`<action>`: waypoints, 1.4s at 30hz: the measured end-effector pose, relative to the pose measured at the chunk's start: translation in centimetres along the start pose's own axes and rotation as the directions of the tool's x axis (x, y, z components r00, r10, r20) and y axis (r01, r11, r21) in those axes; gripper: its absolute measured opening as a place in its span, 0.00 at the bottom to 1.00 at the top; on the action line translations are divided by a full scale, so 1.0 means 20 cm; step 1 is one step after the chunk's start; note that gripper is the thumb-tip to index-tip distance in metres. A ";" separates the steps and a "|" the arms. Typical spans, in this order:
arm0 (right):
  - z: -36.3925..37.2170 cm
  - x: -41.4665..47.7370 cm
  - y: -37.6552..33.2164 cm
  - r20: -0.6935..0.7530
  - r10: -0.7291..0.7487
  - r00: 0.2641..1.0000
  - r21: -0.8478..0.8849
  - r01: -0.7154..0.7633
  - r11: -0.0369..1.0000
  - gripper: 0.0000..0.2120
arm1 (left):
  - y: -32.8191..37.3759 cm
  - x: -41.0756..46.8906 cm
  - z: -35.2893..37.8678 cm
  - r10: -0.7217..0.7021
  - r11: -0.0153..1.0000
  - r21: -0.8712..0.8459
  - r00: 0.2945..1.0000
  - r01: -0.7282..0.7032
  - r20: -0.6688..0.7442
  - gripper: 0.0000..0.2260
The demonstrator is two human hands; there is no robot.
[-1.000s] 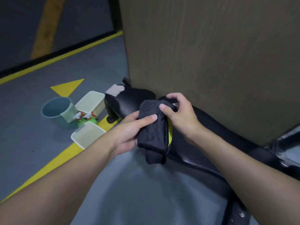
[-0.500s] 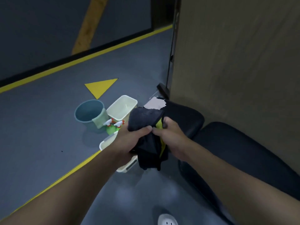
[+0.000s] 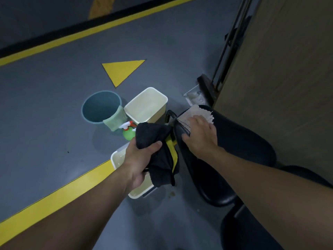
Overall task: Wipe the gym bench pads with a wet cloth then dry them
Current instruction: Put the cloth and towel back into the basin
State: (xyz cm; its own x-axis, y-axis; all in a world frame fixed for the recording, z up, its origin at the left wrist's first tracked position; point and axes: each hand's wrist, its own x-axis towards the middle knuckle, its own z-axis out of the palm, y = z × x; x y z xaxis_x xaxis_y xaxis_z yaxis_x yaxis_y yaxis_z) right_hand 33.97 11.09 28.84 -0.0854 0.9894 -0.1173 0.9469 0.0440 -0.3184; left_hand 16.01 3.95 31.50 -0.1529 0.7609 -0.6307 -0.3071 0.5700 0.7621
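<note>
Head view: left grip [image 3: 142, 159] clenched round black cloth [image 3: 153, 135] mid-frame; right grip [image 3: 200, 136] spread flat on pad [image 3: 237, 141]

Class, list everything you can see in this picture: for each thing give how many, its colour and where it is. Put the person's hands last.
bench pads: at least two, black, right side, beside the wall panel
white patch: one, on the pad's end
black cloth: one, yellow-edged, above the nearer tub
tubs: two, cream, on the floor; one beside the bucket, one under the left hand
bucket: one, teal, left of the farther tub
green cloth: one, pale, draped over the bucket's rim
spray bottle: one plainly seen, green, between bucket and tubs
triangle marking: one, yellow, on the floor
left hand: grips the black cloth
right hand: rests on the pad's end, fingers over the white patch
</note>
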 end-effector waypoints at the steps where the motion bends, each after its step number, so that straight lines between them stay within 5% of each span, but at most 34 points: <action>1: 0.03 0.04 0.01 0.006 -0.010 1.000 -0.039 0.011 0.999 0.25 | -0.01 0.02 -0.01 -0.006 1.000 -0.005 1.000 0.006 -0.010 0.20; 11: 0.18 0.10 -0.02 -0.017 -0.011 1.000 -0.430 0.003 0.903 0.18 | -0.07 0.10 -0.26 -0.018 1.000 0.024 1.000 0.018 -0.004 0.22; 18: 0.26 -0.24 -0.28 -0.067 -0.111 0.992 0.046 0.114 0.992 0.04 | -0.24 0.06 -0.54 -0.012 1.000 -0.007 0.999 0.011 -0.039 0.20; 22: 0.49 -0.37 -0.42 -0.046 -0.008 0.999 0.324 0.023 0.946 0.04 | -0.47 0.10 -0.76 -0.021 0.998 -0.059 0.996 0.016 -0.083 0.22; 27: 0.95 -0.41 -0.41 -0.015 0.107 0.994 0.370 -0.094 0.924 0.12 | -0.90 0.28 -0.94 -0.015 0.987 -0.161 0.978 -0.019 -0.208 0.21; 34: 1.42 -0.34 -0.28 -0.063 -0.048 0.997 0.345 0.067 0.936 0.11 | -1.34 0.58 -1.00 0.007 0.951 -0.296 0.968 -0.084 -0.251 0.18; 39: 1.61 -0.25 -0.22 -0.133 -0.015 0.991 0.460 0.075 0.885 0.06 | -1.57 0.74 -1.03 0.118 0.963 -0.166 0.883 -0.213 -0.453 0.14; 42: 1.64 -0.21 -0.19 -0.205 0.031 0.978 0.567 0.093 0.818 0.04 | -1.64 0.76 -1.02 0.082 0.916 -0.315 0.887 -0.247 -0.455 0.10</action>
State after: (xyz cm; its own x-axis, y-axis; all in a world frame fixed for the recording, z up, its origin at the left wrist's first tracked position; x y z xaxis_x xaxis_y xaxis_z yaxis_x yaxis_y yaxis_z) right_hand 20.65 2.26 -0.34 0.0091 0.9976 0.0681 0.5910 0.0496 -0.8051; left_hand 4.52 -9.55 -6.09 -0.5883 0.5801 -0.5633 -0.5398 0.2370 0.8078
